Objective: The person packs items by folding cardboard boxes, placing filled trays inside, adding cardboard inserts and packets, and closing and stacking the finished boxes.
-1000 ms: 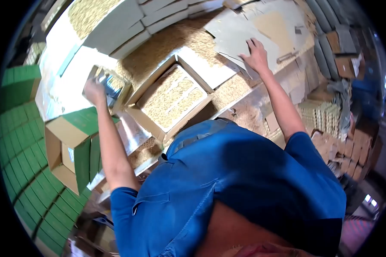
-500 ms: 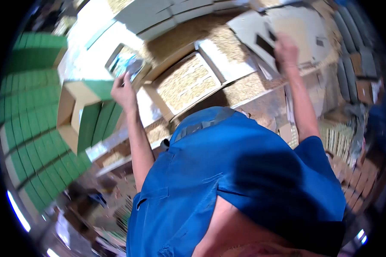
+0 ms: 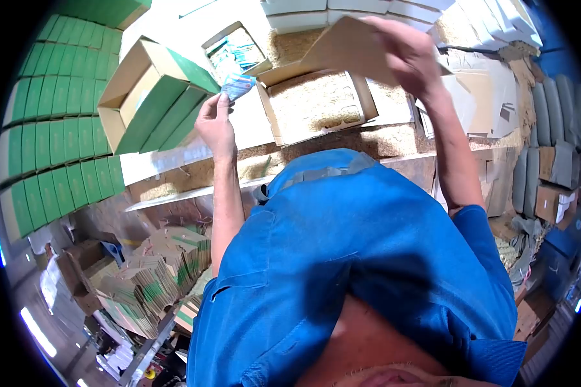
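The cardboard sheet seemingly blocks far-side access to the box.

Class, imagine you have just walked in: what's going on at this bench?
A person in blue is working with both hands. The left hand pinches a small blue-and-white packet near a small box of similar packets. The right hand holds a piece of brown cardboard above an open box filled with loose, straw-coloured material.
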The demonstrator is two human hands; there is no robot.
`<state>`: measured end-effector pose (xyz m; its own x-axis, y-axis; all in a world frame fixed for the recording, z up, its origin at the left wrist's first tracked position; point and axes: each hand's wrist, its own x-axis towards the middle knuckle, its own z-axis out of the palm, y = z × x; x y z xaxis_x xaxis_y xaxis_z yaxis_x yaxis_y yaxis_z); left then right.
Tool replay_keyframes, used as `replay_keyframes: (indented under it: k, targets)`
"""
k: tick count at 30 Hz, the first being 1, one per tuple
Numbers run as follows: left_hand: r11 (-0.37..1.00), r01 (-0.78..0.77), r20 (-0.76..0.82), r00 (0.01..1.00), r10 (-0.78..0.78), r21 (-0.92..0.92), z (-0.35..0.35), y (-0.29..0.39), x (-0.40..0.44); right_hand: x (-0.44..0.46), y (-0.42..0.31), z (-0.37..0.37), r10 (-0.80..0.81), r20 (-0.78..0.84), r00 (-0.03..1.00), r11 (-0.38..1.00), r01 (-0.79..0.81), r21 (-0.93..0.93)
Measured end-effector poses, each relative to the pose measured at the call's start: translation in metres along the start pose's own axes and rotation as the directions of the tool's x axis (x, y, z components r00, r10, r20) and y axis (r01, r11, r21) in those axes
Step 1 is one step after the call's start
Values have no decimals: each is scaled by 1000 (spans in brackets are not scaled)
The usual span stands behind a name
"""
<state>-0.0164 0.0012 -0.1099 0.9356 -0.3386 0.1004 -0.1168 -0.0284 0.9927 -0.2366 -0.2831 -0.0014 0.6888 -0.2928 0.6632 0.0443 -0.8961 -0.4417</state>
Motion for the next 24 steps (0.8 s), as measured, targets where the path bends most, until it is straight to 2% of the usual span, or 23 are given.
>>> replay_keyframes:
  k: [1,2,3,5,6,7,8,10,12,13,14,16,17,18,20,21,22,24]
  targets:
    - [1000,12,-15,1000,-12,-21,-4,2,-1,4,0,17,175,181,968,979,-190,68]
    - [999,23,-28,999,-25,-42,-6,5,-2,13,-2,36,229,325,917,964,-261,58]
    - [992,50,-32,998,-54,-114,-7,9,-5,22,-5,54,194,412,890,977,-213,0]
    - [989,59,-13,998,-61,-137,-12,4,-7,31,0,102,182,548,817,982,-182,-55]
    - [985,65,6,998,-64,-157,-14,2,-7,33,3,124,234,649,724,971,-207,-119]
    - [982,76,18,997,-74,-173,-14,2,-9,26,13,149,254,684,684,966,-217,-141]
    - [976,107,36,994,-103,-187,-15,-4,-10,21,17,165,211,711,670,977,-123,-175]
    - [971,131,82,990,-116,-198,-14,-12,-18,9,25,189,210,791,574,977,-137,-161]
    - [969,168,138,980,-144,-179,-11,-14,-26,-5,27,205,167,722,671,984,-72,-161]
    - [968,189,154,974,-163,-167,-8,-15,-29,-10,33,214,147,655,741,988,-137,-68]
    - [966,208,172,968,-181,-154,-5,-16,-32,-16,38,222,145,655,741,989,-136,-66]
    - [960,238,184,960,-210,-145,-1,-14,-35,-17,32,228,99,524,846,963,-214,164]
    - [963,244,226,950,-215,-111,1,-14,-35,-20,28,231,102,509,855,977,-183,111]
    - [966,247,270,938,-219,-76,4,-13,-35,-22,30,236,55,590,806,994,-99,43]
    - [966,259,348,907,-236,-20,12,-17,-31,-35,38,244,-220,423,879,975,197,98]
    - [964,260,370,892,-259,49,15,-18,-30,-36,32,233,-170,496,851,984,174,39]
    - [960,256,389,877,-280,115,20,-13,-28,-38,30,225,-165,492,855,985,170,34]
    - [947,281,401,858,-320,156,27,-12,-29,-48,30,212,-180,309,934,976,209,-62]
